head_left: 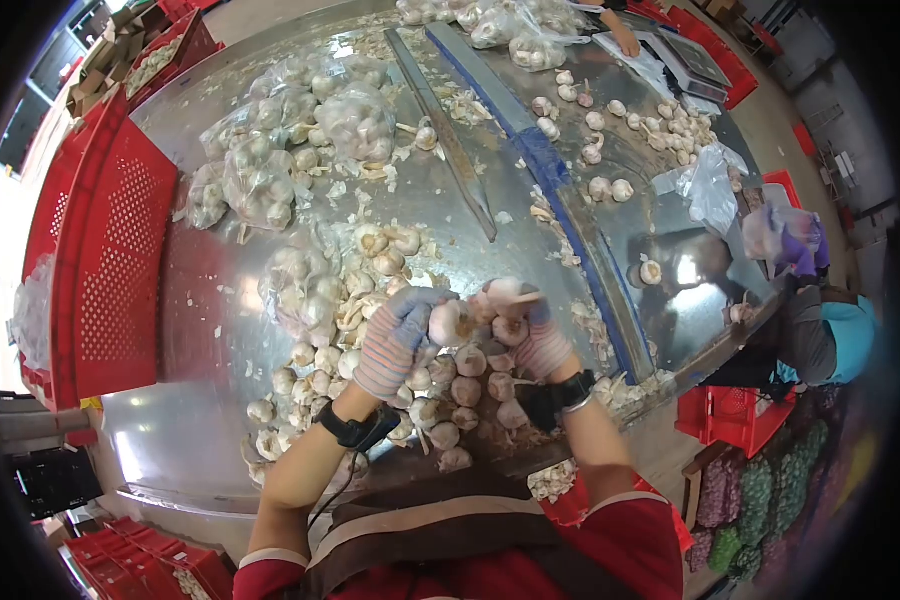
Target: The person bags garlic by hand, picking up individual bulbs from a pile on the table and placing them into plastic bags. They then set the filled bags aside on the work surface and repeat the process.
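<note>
The left hand (398,338), in a striped glove, is curled with its fingers bent against a garlic bulb (450,324). The right hand (544,340), gloved alike, is partly closed behind a small cluster of garlic (510,328) — blur and overlap hide how many bulbs it has hold of. The two hands face each other, their garlic close together, just above the near heap (467,391) of loose bulbs on the metal table (205,345). Each wrist wears a black strap.

A clear bag (302,290) filled with garlic lies beyond the left hand, against the heap, and more filled bags (360,122) lie farther up the table among papery skins. A metal bar (445,140) slants across the far half; beside it a long blue divider (540,155) runs down to the table's near edge, on the right. Past the divider are scattered bulbs (675,135), a crumpled plastic bag (712,190) and a scale (692,66), with a co-worker's hand (622,36) near it.

A tall red crate (120,245) stands at the left. On the far right, another person in a blue top (848,335) reaches toward the table, wearing a purple glove (808,242).
</note>
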`<control>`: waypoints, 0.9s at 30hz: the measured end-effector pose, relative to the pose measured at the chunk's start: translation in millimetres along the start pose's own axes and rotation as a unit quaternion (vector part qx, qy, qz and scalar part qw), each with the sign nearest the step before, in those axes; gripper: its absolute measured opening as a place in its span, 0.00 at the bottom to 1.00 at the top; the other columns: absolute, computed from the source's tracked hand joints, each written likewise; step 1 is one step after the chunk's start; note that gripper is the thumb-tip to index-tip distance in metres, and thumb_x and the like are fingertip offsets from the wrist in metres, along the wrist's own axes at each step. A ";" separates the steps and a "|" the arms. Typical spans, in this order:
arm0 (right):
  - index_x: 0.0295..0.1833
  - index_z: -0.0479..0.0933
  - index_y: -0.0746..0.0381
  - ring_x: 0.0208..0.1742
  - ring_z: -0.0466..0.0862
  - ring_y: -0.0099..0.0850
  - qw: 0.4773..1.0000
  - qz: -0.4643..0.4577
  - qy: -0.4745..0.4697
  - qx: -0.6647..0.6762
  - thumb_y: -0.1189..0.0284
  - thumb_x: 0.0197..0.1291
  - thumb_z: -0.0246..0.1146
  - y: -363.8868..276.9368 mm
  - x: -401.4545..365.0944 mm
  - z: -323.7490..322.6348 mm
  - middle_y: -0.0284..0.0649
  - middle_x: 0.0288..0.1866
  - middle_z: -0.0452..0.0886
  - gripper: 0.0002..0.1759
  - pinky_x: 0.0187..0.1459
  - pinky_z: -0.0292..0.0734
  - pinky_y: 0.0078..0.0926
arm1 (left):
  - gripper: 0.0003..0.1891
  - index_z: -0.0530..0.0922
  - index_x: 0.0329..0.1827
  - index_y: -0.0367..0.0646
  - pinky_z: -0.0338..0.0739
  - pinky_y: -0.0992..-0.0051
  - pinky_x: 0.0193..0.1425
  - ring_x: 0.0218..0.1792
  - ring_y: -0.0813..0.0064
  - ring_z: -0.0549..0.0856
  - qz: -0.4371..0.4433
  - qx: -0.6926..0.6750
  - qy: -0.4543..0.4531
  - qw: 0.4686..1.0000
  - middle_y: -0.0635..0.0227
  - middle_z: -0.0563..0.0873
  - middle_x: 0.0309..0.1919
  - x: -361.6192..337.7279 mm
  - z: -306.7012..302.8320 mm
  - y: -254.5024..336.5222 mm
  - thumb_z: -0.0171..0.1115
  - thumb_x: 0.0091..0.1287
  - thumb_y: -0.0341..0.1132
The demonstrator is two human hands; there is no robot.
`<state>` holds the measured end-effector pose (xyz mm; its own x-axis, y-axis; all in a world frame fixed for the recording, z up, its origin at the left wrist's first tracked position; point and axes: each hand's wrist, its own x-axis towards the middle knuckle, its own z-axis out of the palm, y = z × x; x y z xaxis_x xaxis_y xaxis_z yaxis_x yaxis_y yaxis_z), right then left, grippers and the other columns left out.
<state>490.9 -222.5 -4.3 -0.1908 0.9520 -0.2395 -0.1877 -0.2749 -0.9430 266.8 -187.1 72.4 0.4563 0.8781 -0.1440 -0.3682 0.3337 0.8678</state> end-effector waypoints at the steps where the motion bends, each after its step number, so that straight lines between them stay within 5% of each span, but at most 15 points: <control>1: 0.59 0.69 0.60 0.48 0.81 0.36 0.972 0.027 -0.006 0.232 0.47 0.56 0.61 -21.7 -8.9 21.8 0.41 0.54 0.75 0.34 0.48 0.81 0.33 | 0.10 0.77 0.48 0.40 0.75 0.82 0.36 0.32 0.83 0.78 0.040 0.086 0.017 0.995 0.70 0.81 0.39 -0.9 0.9 -1.1 0.56 0.68 0.34; 2: 0.59 0.68 0.61 0.49 0.81 0.34 0.891 0.051 -0.012 0.450 0.43 0.59 0.56 -32.4 -13.0 36.7 0.40 0.54 0.76 0.35 0.48 0.81 0.33 | 0.08 0.78 0.46 0.40 0.74 0.81 0.36 0.32 0.84 0.77 0.080 0.171 0.034 0.981 0.70 0.81 0.39 -0.9 1.5 -2.1 0.56 0.68 0.32; 9: 0.59 0.68 0.60 0.58 0.75 0.39 0.805 0.060 0.019 0.590 0.40 0.59 0.53 -29.5 -9.8 42.0 0.44 0.58 0.72 0.36 0.53 0.78 0.47 | 0.14 0.78 0.48 0.40 0.73 0.70 0.51 0.47 0.65 0.79 0.205 0.361 -0.030 0.909 0.61 0.79 0.46 4.6 13.2 9.7 0.62 0.59 0.31; 10: 0.57 0.69 0.61 0.58 0.75 0.40 0.934 -0.028 0.066 0.351 0.43 0.59 0.55 -33.0 -5.7 30.3 0.46 0.57 0.72 0.34 0.54 0.77 0.47 | 0.15 0.78 0.49 0.41 0.73 0.70 0.52 0.47 0.65 0.79 0.230 0.364 -0.007 0.902 0.61 0.79 0.46 6.1 10.7 11.2 0.63 0.60 0.32; 11: 0.55 0.69 0.61 0.57 0.75 0.42 0.984 -0.113 0.107 0.082 0.46 0.58 0.58 -37.9 1.0 11.4 0.47 0.56 0.72 0.31 0.54 0.77 0.48 | 0.17 0.77 0.52 0.43 0.75 0.70 0.50 0.42 0.64 0.80 0.176 0.313 -0.001 0.933 0.60 0.78 0.43 5.6 5.9 12.9 0.63 0.60 0.34; 12: 0.54 0.69 0.62 0.57 0.74 0.43 0.904 -0.079 0.053 0.418 0.48 0.58 0.59 -30.9 14.9 -23.1 0.48 0.54 0.72 0.30 0.55 0.76 0.49 | 0.17 0.77 0.52 0.43 0.75 0.70 0.50 0.42 0.64 0.80 0.174 0.313 0.000 0.934 0.60 0.78 0.43 2.7 -1.9 12.9 0.63 0.60 0.34; 14: 0.52 0.69 0.63 0.54 0.75 0.43 0.756 -0.107 0.058 0.644 0.51 0.60 0.59 -59.8 27.8 -68.8 0.48 0.50 0.72 0.27 0.54 0.78 0.47 | 0.18 0.77 0.53 0.45 0.77 0.74 0.45 0.39 0.71 0.81 -0.007 0.527 -0.070 0.847 0.63 0.79 0.44 -1.1 -15.5 11.2 0.65 0.59 0.34; 16: 0.55 0.67 0.65 0.56 0.75 0.43 0.806 -0.153 0.091 0.564 0.55 0.62 0.59 -84.8 36.7 -110.8 0.49 0.54 0.72 0.26 0.56 0.77 0.43 | 0.20 0.75 0.54 0.48 0.79 0.71 0.39 0.34 0.67 0.82 -0.020 0.621 -0.114 0.776 0.63 0.78 0.42 -11.3 -10.3 3.1 0.65 0.58 0.36; 18: 0.54 0.69 0.64 0.54 0.76 0.42 0.840 -0.128 0.320 0.419 0.62 0.61 0.61 -101.2 40.2 -126.5 0.46 0.52 0.74 0.21 0.54 0.78 0.41 | 0.23 0.72 0.56 0.50 0.79 0.66 0.37 0.35 0.60 0.83 -0.037 0.765 -0.167 0.620 0.60 0.77 0.41 -21.1 -9.3 -17.1 0.65 0.56 0.37; 19: 0.54 0.69 0.64 0.54 0.76 0.42 0.841 -0.126 0.320 0.418 0.62 0.61 0.61 -99.1 38.6 -119.6 0.46 0.52 0.74 0.21 0.54 0.78 0.41 | 0.26 0.70 0.58 0.51 0.79 0.63 0.38 0.37 0.56 0.83 -0.076 0.772 -0.166 0.608 0.58 0.76 0.42 -21.6 -8.4 -24.7 0.66 0.55 0.38; 21: 0.53 0.71 0.64 0.50 0.78 0.40 0.948 -0.055 0.295 0.109 0.65 0.57 0.65 -83.3 30.2 -91.3 0.42 0.48 0.77 0.21 0.52 0.79 0.37 | 0.24 0.70 0.57 0.50 0.79 0.64 0.37 0.36 0.59 0.83 -0.077 0.753 -0.154 0.635 0.59 0.77 0.41 -22.9 -15.2 -29.6 0.65 0.57 0.37; 22: 0.54 0.72 0.63 0.48 0.79 0.40 0.981 -0.031 0.182 -0.067 0.67 0.55 0.66 -66.2 21.8 -80.0 0.41 0.45 0.78 0.22 0.52 0.78 0.35 | 0.22 0.71 0.56 0.49 0.78 0.65 0.37 0.35 0.62 0.83 -0.077 0.735 -0.143 0.658 0.60 0.77 0.40 -23.8 -19.9 -30.4 0.63 0.58 0.36; 23: 0.55 0.73 0.63 0.46 0.79 0.40 0.969 -0.007 0.060 -0.239 0.68 0.53 0.68 -48.0 11.2 -67.5 0.41 0.43 0.79 0.24 0.51 0.78 0.33 | 0.22 0.71 0.56 0.49 0.78 0.65 0.37 0.35 0.62 0.83 -0.078 0.734 -0.142 0.659 0.60 0.77 0.40 -25.8 -29.9 -32.8 0.63 0.58 0.36; 24: 0.57 0.74 0.57 0.56 0.76 0.40 0.865 -0.070 -0.026 -0.496 0.66 0.49 0.68 -53.6 -2.5 -43.8 0.47 0.47 0.77 0.27 0.54 0.73 0.32 | 0.20 0.71 0.55 0.47 0.78 0.68 0.36 0.33 0.68 0.81 -0.031 0.635 -0.098 0.765 0.63 0.78 0.38 -28.9 -43.4 -35.5 0.62 0.60 0.35; 27: 0.63 0.69 0.51 0.59 0.73 0.46 0.827 0.043 -0.071 -0.555 0.62 0.48 0.69 -33.3 -35.8 3.2 0.50 0.60 0.69 0.34 0.57 0.72 0.38 | 0.16 0.71 0.52 0.44 0.76 0.74 0.34 0.32 0.78 0.78 -0.041 0.365 -0.024 0.930 0.68 0.78 0.35 -34.5 -42.3 -7.2 0.59 0.62 0.34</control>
<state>500.9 -247.9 36.5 -0.2843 0.8878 -0.3619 0.8187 0.0283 -0.5736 219.4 -205.3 51.0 0.5009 0.8377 -0.2177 0.3097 0.0614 0.9488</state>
